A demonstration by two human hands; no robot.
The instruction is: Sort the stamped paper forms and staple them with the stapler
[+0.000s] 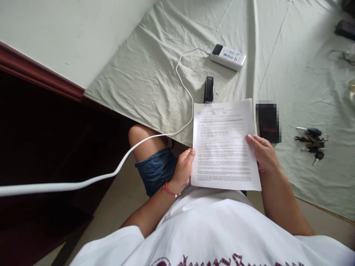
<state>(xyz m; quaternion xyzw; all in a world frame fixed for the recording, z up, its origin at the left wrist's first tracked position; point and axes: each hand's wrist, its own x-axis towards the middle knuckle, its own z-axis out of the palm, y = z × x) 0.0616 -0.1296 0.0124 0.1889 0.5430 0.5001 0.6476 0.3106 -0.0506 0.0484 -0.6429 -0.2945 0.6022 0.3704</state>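
Note:
Printed sheets of paper (223,147) are held up between my two hands, over my lap and the table's near edge. My left hand (185,166) pinches the lower left edge, thumb on top; a red string bracelet circles that wrist. On the other side, my right hand (262,151) grips the right edge, thumb on the printed face and fingers behind. Just beyond the top edge lies a black stapler (209,89), its near end close to the paper. How many sheets there are, I cannot tell.
A white power bank (229,57) lies farther back, its white cable (155,136) running across toward me at the left. Right of the paper are a dark blurred-out rectangular object (268,123) and a bunch of keys (312,140). A wrinkled pale cloth (155,74) covers the table.

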